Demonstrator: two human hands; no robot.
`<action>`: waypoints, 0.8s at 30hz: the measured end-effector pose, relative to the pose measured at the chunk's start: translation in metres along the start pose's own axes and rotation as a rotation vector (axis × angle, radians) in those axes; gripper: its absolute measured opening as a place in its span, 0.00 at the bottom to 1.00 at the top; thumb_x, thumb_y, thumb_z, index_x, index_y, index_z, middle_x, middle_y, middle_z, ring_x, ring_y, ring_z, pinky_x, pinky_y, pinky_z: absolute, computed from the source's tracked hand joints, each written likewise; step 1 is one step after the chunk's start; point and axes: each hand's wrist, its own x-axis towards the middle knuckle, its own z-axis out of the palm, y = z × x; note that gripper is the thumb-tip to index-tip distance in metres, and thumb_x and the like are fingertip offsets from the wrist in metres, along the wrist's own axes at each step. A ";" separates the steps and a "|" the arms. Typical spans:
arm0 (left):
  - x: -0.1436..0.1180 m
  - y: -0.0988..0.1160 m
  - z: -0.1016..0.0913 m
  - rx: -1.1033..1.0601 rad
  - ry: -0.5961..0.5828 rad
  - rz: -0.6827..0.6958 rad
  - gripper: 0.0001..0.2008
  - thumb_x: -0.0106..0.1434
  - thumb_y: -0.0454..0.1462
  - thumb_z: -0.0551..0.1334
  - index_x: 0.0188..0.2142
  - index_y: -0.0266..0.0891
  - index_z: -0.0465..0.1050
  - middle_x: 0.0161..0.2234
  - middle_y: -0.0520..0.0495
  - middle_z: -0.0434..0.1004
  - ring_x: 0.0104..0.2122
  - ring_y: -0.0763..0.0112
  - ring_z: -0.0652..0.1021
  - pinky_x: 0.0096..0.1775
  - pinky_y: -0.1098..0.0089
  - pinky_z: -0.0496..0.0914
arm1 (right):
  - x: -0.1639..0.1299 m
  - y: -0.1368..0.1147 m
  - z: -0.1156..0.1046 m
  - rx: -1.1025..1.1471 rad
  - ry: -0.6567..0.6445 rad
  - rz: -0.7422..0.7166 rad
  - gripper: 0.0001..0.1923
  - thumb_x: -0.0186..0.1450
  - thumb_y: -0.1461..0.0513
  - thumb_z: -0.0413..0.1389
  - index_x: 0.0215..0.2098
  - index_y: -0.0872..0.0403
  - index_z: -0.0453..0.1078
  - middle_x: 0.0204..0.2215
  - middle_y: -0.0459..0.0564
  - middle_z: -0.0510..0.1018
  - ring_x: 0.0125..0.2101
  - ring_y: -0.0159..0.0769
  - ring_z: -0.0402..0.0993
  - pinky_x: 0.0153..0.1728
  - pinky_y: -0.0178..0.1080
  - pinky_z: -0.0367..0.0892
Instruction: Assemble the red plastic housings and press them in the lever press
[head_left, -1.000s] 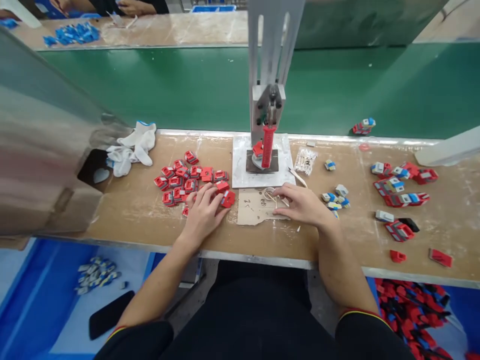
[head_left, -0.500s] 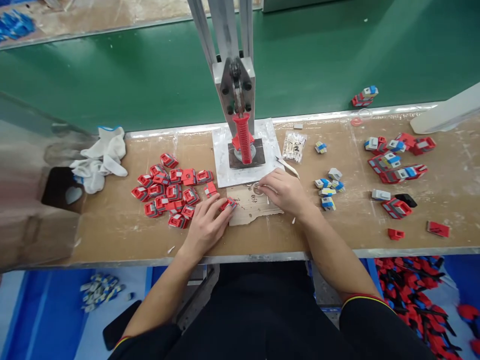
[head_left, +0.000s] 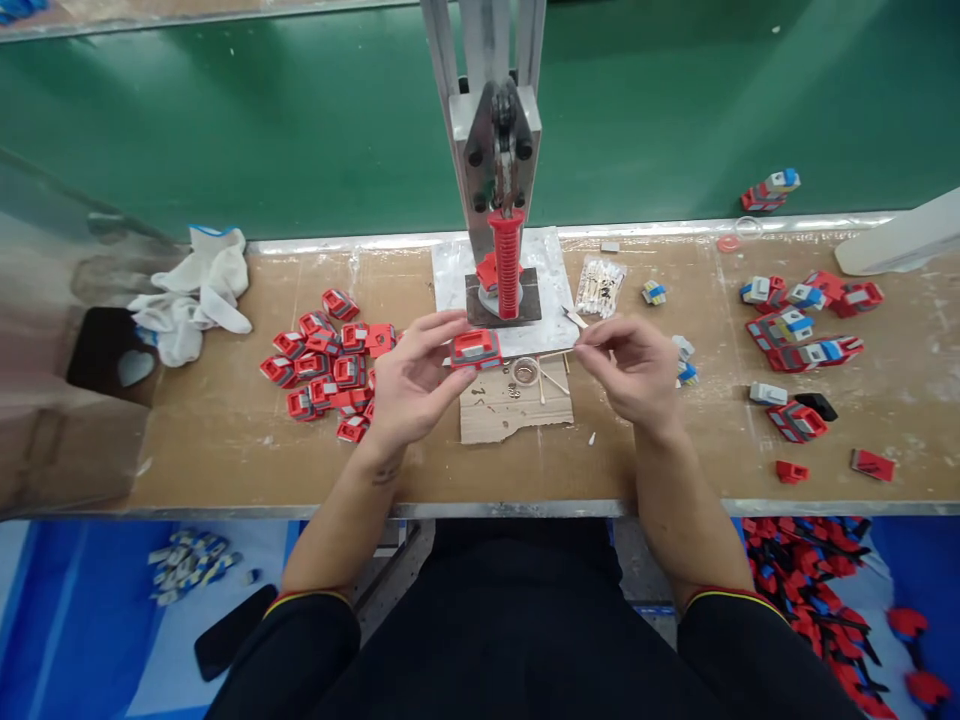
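My left hand grips a red-and-grey plastic toy part between thumb and fingers, raised above the front edge of the white sheet. My right hand is closed in a pinch; whatever lies between its fingertips is too small to make out. Between the hands, a small round dish sits on a torn piece of cardboard, with a cotton swab beside it. Pale-handled nippers are partly hidden behind my right fingers. Left of my left hand lies a pile of similar red parts.
A hand press with a red handle stands at the back middle. Bagged cotton swabs lie right of it. White gloves rest at left. Assembled red-and-white pieces stand at right. Blue bins sit below the table edge.
My left hand has lifted the red toy part off the cardboard, up and forward. My right hand has moved right, away from the dish, which now shows fully. The view has shifted slightly.
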 end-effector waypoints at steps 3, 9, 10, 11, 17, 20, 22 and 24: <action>0.003 -0.015 0.012 -0.098 -0.057 -0.016 0.19 0.62 0.38 0.76 0.53 0.46 0.83 0.53 0.42 0.83 0.55 0.60 0.83 0.56 0.61 0.82 | 0.001 0.002 -0.003 0.184 0.172 0.025 0.14 0.64 0.53 0.69 0.33 0.49 0.70 0.28 0.42 0.76 0.29 0.31 0.74 0.29 0.38 0.70; -0.016 -0.025 0.029 -0.145 -0.021 0.005 0.24 0.60 0.33 0.76 0.56 0.45 0.81 0.50 0.42 0.85 0.50 0.64 0.86 0.52 0.66 0.82 | -0.003 -0.006 0.011 0.341 0.200 0.120 0.18 0.61 0.49 0.72 0.32 0.48 0.70 0.27 0.42 0.74 0.26 0.30 0.72 0.27 0.38 0.71; -0.018 -0.023 0.031 -0.142 -0.014 0.018 0.24 0.59 0.33 0.77 0.55 0.45 0.81 0.49 0.43 0.86 0.48 0.64 0.86 0.51 0.67 0.83 | -0.004 -0.008 0.015 0.357 0.199 0.111 0.17 0.62 0.51 0.72 0.32 0.48 0.70 0.27 0.42 0.75 0.26 0.30 0.72 0.27 0.37 0.71; -0.019 -0.022 0.032 -0.136 -0.011 0.037 0.24 0.58 0.33 0.77 0.54 0.45 0.81 0.48 0.44 0.86 0.48 0.65 0.86 0.50 0.67 0.83 | -0.006 -0.011 0.018 0.373 0.195 0.099 0.16 0.62 0.52 0.72 0.32 0.48 0.71 0.27 0.42 0.76 0.26 0.29 0.73 0.27 0.37 0.71; -0.018 -0.018 0.034 -0.073 -0.019 0.116 0.21 0.60 0.31 0.76 0.52 0.46 0.82 0.48 0.44 0.87 0.48 0.63 0.86 0.52 0.63 0.82 | -0.012 -0.020 0.034 0.392 0.117 0.072 0.11 0.65 0.58 0.71 0.33 0.50 0.73 0.27 0.42 0.80 0.28 0.29 0.77 0.28 0.35 0.72; -0.019 -0.017 0.032 -0.064 -0.009 0.121 0.21 0.60 0.32 0.76 0.52 0.47 0.82 0.48 0.44 0.87 0.49 0.63 0.86 0.52 0.63 0.82 | -0.012 -0.020 0.037 0.377 0.113 0.081 0.12 0.65 0.57 0.70 0.32 0.50 0.73 0.27 0.43 0.80 0.28 0.29 0.78 0.27 0.34 0.72; -0.020 -0.016 0.031 -0.064 -0.010 0.122 0.22 0.59 0.31 0.76 0.52 0.47 0.81 0.48 0.45 0.87 0.49 0.64 0.86 0.53 0.63 0.81 | -0.012 -0.020 0.038 0.362 0.112 0.090 0.13 0.65 0.56 0.71 0.32 0.50 0.72 0.26 0.43 0.80 0.27 0.29 0.78 0.27 0.34 0.72; -0.021 -0.016 0.031 -0.060 -0.013 0.121 0.22 0.59 0.31 0.76 0.52 0.47 0.81 0.49 0.45 0.87 0.49 0.65 0.86 0.54 0.63 0.81 | -0.011 -0.021 0.039 0.351 0.107 0.101 0.14 0.64 0.55 0.71 0.31 0.50 0.72 0.26 0.43 0.79 0.26 0.29 0.77 0.26 0.34 0.72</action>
